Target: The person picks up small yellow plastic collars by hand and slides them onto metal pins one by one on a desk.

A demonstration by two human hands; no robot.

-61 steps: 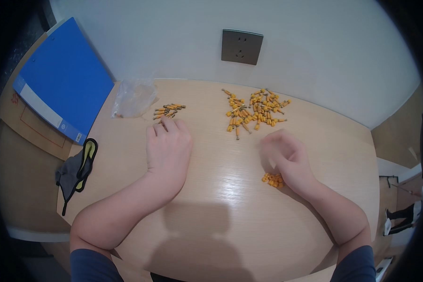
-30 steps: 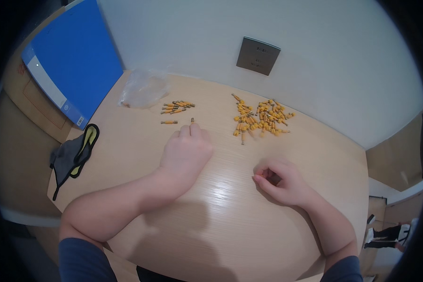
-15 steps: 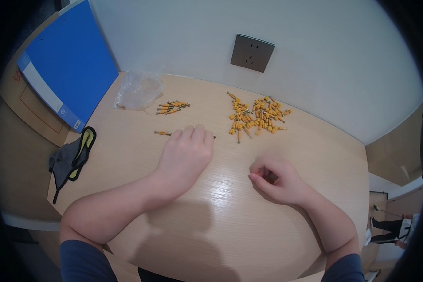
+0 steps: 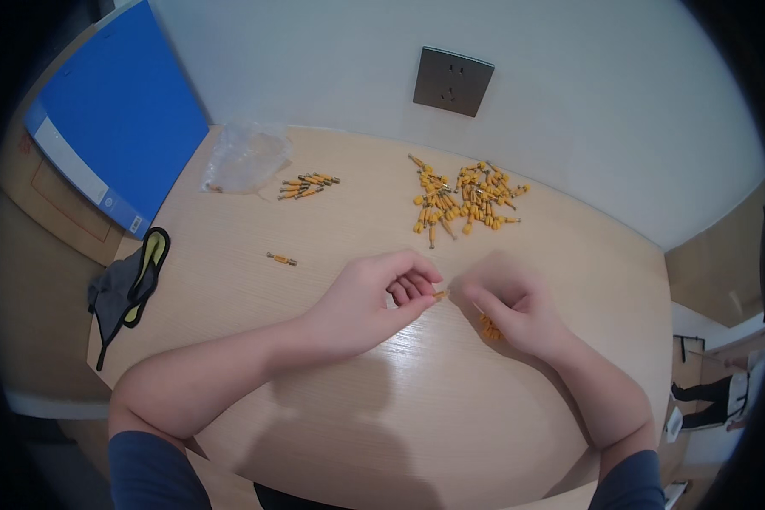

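My left hand (image 4: 370,297) is over the middle of the table, thumb and fingertips pinched on a small yellow-sleeved bolt (image 4: 440,295). Close to its right, my right hand (image 4: 514,302) is curled and partly blurred. Several yellow plastic sleeves (image 4: 490,328) show under its palm, held in the bent fingers. A lone yellow-sleeved bolt (image 4: 281,258) lies left of my left hand. Beyond it, a small group of similar bolts (image 4: 308,185) lies side by side. Farther right spreads a loose pile of yellow sleeves and bolts (image 4: 484,195).
A crumpled clear plastic bag (image 4: 248,157) lies at the far left of the table (image 4: 331,450). A blue folder (image 4: 123,110) stands beside it, with a grey and black cloth item (image 4: 132,285) nearer. The wall has a dark socket (image 4: 453,81). Another person (image 4: 718,399) is at far right.
My left hand has come right and nearer, lifting a bolt off the table. The lone bolt has shifted slightly nearer. My right hand has turned a little, so the sleeves in it show.
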